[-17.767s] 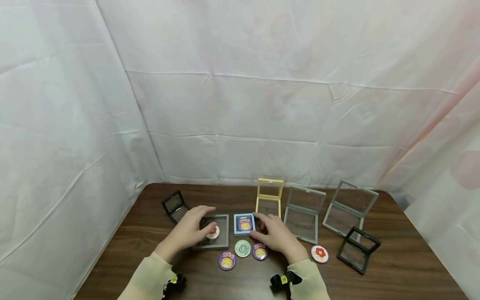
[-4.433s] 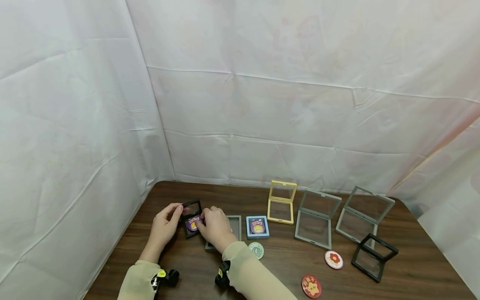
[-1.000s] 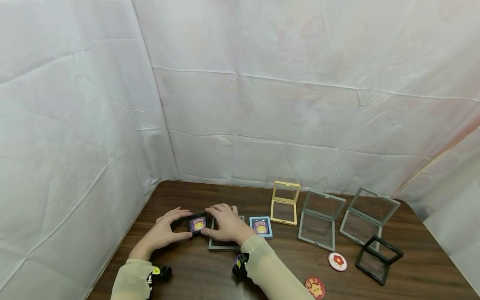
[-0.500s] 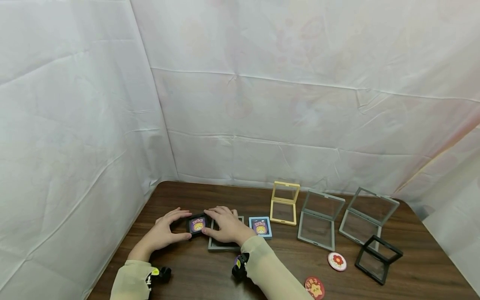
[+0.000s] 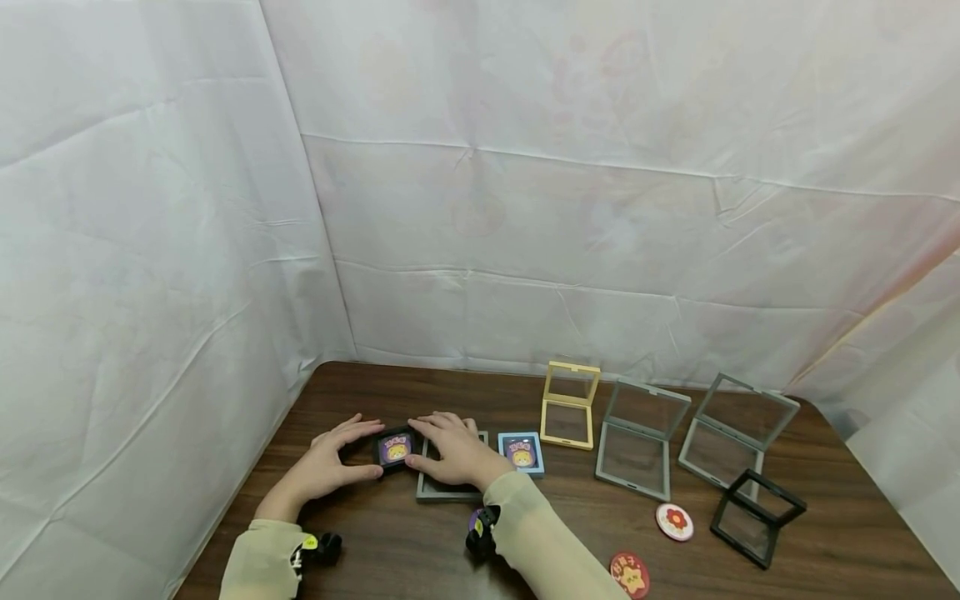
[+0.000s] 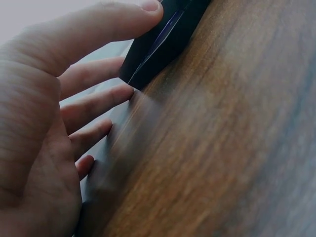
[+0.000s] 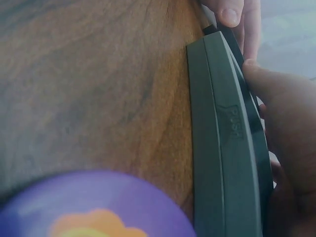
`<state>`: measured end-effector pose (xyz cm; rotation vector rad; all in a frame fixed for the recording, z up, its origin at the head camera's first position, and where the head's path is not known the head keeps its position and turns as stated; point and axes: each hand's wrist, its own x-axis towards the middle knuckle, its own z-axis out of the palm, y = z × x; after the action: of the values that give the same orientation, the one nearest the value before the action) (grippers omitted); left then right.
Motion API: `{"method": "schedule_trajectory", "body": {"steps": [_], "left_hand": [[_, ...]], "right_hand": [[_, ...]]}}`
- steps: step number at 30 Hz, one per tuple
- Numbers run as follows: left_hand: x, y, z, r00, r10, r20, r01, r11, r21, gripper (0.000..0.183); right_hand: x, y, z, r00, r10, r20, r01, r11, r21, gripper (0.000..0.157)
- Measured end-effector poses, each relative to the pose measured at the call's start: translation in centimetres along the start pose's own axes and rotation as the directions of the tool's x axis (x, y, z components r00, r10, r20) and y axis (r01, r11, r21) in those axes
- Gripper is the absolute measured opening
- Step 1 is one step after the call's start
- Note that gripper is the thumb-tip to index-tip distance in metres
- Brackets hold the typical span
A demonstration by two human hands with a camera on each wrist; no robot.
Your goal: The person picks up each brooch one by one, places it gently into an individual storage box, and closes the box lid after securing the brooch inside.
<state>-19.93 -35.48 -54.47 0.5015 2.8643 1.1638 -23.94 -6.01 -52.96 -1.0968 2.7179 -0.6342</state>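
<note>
Brown wood-grain table (image 5: 405, 558), white cloth (image 5: 480, 217) behind. Left hand (image 5: 318, 465) and right hand (image 5: 455, 454) grasp, from opposite sides, one small black square plastic case (image 5: 395, 467) containing one purple round badge (image 5: 395, 451), apparently to steady it. Beneath the right hand: one grey closed case (image 5: 446, 495). Right of grip: one blue closed case (image 5: 534, 473), one yellow open case (image 5: 567, 402), two grey open cases (image 5: 636, 431), one black open case (image 5: 752, 510); three loose badges, purple (image 7: 98, 207), white-and-red (image 5: 674, 522), red (image 5: 630, 575)

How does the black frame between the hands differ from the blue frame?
The black frame is dark, while the blue frame is pale. The left hand and right hand hold the black frame; neither touches the blue frame. Each frame shows a purple badge with a yellow face.
</note>
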Motion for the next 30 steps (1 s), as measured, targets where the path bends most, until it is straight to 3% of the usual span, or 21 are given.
{"method": "schedule_trajectory", "body": {"steps": [30], "left_hand": [[0.14, -0.1, 0.15, 1.0, -0.009, -0.003, 0.009, 1.0, -0.005, 0.073]], "right_hand": [[-0.39, -0.24, -0.23, 0.999, -0.02, -0.026, 0.021, 1.0, 0.023, 0.068]]}}
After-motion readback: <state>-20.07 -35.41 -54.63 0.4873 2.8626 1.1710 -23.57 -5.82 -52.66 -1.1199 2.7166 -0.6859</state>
